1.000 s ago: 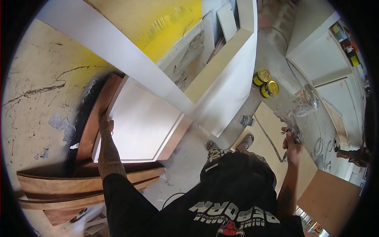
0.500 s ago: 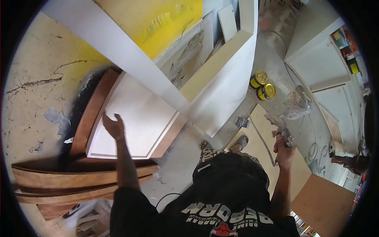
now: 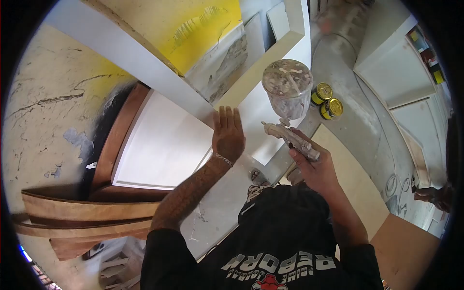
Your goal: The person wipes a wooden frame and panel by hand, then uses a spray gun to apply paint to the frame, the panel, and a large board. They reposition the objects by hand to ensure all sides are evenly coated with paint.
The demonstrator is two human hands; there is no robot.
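Opens, from the head camera, onto a workshop with a peeling wall (image 3: pixel 41 72) at left, patched with yellow, and a grey floor (image 3: pixel 212 208) below. Shows a white panel (image 3: pixel 164 140) leaning at a tilt against a brown wooden piece (image 3: pixel 121 135), probably to support the edge and leave the broad face exposed. Holds the spray gun (image 3: pixel 295 140) ahead of the torso in the right hand (image 3: pixel 316 166), wrapped closed around the grip, seemingly for firm control. Carries the paint-spattered cup (image 3: pixel 290 99) on the upper side, likely for feeding by gravity, and so calls for a fairly upright hold. Points the nozzle (image 3: pixel 265 124) leftward, away from the body. Extends the left hand (image 3: pixel 228 137) flat and open beside the nozzle, with fingers straight and close together and nothing grasped; cannot tell about contact with the white frame (image 3: pixel 145 53) behind. Shows curved wooden boards (image 3: pixel 92 210) nested at lower left, perhaps to save room. Has two tins (image 3: pixel 331 109) side by side on the floor near the cup, maybe for easy reach.
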